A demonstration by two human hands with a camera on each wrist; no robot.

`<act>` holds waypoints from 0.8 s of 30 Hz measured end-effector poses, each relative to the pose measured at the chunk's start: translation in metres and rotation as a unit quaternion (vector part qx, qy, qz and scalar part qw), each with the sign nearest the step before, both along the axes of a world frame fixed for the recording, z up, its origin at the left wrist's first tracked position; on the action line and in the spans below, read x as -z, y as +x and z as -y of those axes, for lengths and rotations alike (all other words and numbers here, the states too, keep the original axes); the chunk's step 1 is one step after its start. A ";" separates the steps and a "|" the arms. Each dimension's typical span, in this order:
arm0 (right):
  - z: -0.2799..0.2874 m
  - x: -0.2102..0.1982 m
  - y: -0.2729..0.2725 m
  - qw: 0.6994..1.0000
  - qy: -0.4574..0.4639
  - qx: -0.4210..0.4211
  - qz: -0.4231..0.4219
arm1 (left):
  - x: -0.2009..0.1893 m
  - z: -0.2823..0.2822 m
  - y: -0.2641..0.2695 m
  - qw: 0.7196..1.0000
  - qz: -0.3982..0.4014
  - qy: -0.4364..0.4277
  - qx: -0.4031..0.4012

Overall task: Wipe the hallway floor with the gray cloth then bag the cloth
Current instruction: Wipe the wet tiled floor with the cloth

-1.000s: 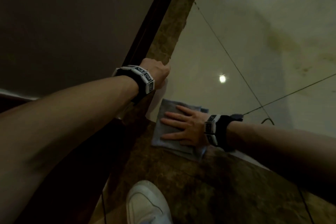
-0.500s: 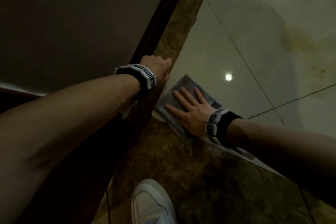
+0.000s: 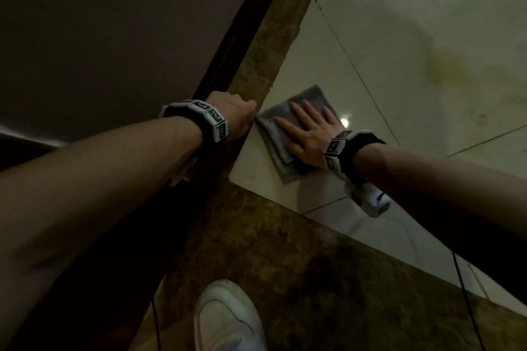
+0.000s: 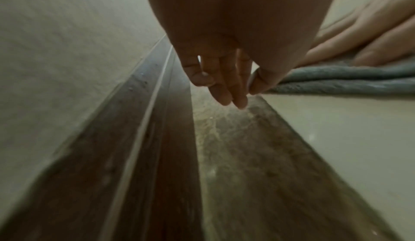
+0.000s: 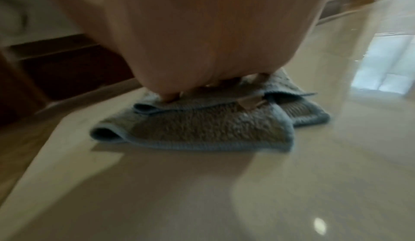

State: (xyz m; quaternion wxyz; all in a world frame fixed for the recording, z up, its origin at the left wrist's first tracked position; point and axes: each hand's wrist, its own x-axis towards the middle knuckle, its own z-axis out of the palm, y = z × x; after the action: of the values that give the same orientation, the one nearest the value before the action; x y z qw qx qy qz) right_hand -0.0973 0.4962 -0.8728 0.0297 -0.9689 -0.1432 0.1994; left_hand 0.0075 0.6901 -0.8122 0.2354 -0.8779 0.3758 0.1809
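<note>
The folded gray cloth (image 3: 271,129) lies on the cream floor tile (image 3: 385,23), right beside the brown marble border strip (image 3: 265,60). My right hand (image 3: 309,129) presses flat on the cloth with its fingers spread and pointing away from me. In the right wrist view the palm (image 5: 202,41) covers the cloth (image 5: 202,127), whose folded layers stick out toward the camera. My left hand (image 3: 239,117) hovers over the border strip just left of the cloth and holds nothing. In the left wrist view its fingers (image 4: 226,92) point down, loosely straight, next to the cloth's edge (image 4: 348,78).
A dark wooden skirting (image 3: 242,37) runs along the wall (image 3: 114,23) on the left. A wider brown marble band (image 3: 299,265) crosses in front of my white shoe (image 3: 228,319). A thin black cable (image 3: 467,293) hangs at the right. A yellowish stain (image 3: 456,68) marks the far tile.
My right hand has slid the cloth away from me, off the brown band and onto the cream tile, turning it as it went. The left hand stays on the border strip.
</note>
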 end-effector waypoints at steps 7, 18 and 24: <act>-0.028 -0.019 -0.040 0.998 -0.011 -0.035 -0.050 | -0.012 0.042 0.023 0.996 -0.075 0.046 0.024; 0.003 -0.022 -0.068 0.989 -0.043 -0.083 -0.112 | -0.008 0.146 -0.004 0.987 -0.093 0.027 0.124; 0.071 -0.051 -0.058 0.970 -0.090 -0.121 -0.190 | -0.022 0.189 -0.012 0.987 -0.133 -0.008 0.086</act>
State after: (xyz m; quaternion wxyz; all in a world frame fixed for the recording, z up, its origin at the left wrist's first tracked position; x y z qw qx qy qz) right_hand -0.1551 0.4248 -0.8217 -0.0555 -0.8873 -0.2328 0.3942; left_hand -0.0048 0.5006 -0.7906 0.1903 -0.8121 0.4796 0.2723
